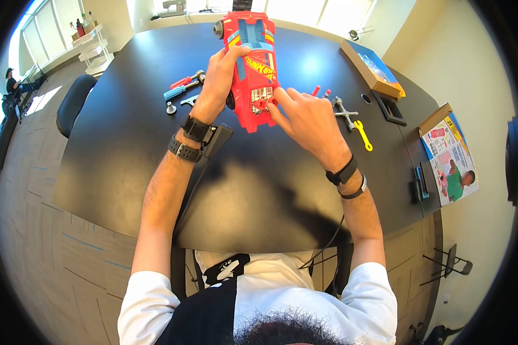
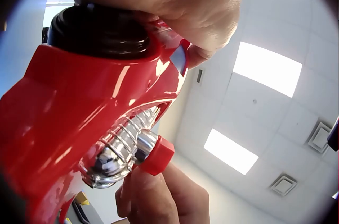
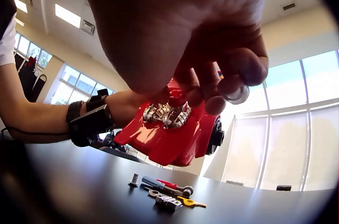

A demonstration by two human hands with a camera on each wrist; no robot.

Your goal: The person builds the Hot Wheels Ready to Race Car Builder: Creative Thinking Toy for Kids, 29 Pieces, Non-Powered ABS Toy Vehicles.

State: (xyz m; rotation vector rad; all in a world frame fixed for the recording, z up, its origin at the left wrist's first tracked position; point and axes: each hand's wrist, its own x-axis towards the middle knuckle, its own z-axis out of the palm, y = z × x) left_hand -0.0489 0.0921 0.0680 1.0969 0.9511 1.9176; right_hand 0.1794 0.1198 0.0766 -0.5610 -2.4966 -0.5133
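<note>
My left hand [image 1: 217,83] grips a red Hot Wheels toy car [image 1: 251,86] by its side, thumb over the body, holding it up above the dark table. The car's rear end tilts toward me. A chrome toy engine [image 2: 114,152] is set in the body, and a red hex-headed bolt [image 2: 160,156] with a silver collar sticks out of its side. Thumb and fingers of my right hand [image 1: 311,121] pinch this bolt at the engine. A black wheel [image 2: 100,31] shows beneath my left palm in the left wrist view.
Left of the car lie a blue-handled screwdriver [image 1: 175,92], a red-handled tool [image 1: 181,82] and a grey bolt [image 1: 171,108]. On the right are a grey cross wrench [image 1: 346,113], a yellow wrench [image 1: 363,136], an open box [image 1: 380,83] and a printed box [image 1: 452,161].
</note>
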